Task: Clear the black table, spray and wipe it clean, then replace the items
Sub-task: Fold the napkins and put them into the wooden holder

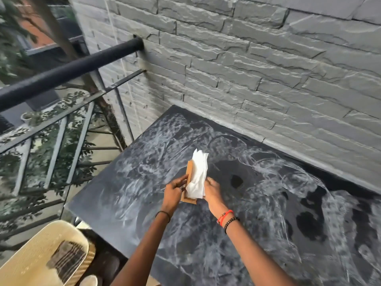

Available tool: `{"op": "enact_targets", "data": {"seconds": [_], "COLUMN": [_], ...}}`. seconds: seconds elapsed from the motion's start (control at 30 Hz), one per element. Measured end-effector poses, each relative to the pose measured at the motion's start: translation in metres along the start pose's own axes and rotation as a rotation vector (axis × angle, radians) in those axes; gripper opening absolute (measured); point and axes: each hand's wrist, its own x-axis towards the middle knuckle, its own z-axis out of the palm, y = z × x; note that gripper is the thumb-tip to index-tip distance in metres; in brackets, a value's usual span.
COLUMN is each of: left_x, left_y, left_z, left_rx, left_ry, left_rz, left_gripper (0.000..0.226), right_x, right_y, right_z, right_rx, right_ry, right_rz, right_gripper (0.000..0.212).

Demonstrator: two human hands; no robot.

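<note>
The black table point(268, 234) fills the lower right, its top covered in whitish smear marks and a few dark patches. Over its middle I hold a wooden napkin holder point(189, 172) with white paper napkins point(198, 176) standing in it. My left hand point(175, 191) grips the holder's wooden side. My right hand point(213, 190) holds the napkins and the holder from the other side. Nothing else lies on the tabletop in view.
A grey stone-brick wall point(257, 69) runs along the table's far edge. A black handrail point(68, 73) and metal balcony railing point(51, 131) stand to the left. A cream perforated chair point(45, 256) sits at the lower left, close to the table's corner.
</note>
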Motion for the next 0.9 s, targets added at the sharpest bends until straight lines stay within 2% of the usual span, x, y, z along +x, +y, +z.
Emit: {"op": "enact_targets", "data": {"seconds": [0.43, 0.63, 0.77, 0.9], "left_x": [-0.148, -0.2, -0.235, -0.255], "left_y": [-0.038, -0.065, -0.067, -0.075], "left_z": [-0.065, -0.12, -0.147, -0.171], "left_rx": [-0.136, -0.146, -0.056, -0.114], "left_ry": [0.341, 0.505, 0.586, 0.688], "left_rz": [0.103, 0.135, 0.188, 0.169], "left_gripper": [0.068, 0.066, 0.059, 0.07], "right_x": [-0.118, -0.167, -0.198, -0.223], "right_y": [0.047, 0.069, 0.083, 0.096], "right_z": [0.041, 0.082, 0.11, 0.134], "right_rx": [-0.205, -0.267, -0.31, -0.414], "right_ry": [-0.32, -0.469, -0.557, -0.587], "right_rz": [-0.097, -0.116, -0.131, -0.203], "right_gripper": [0.033, 0.03, 0.025, 0.026]}}
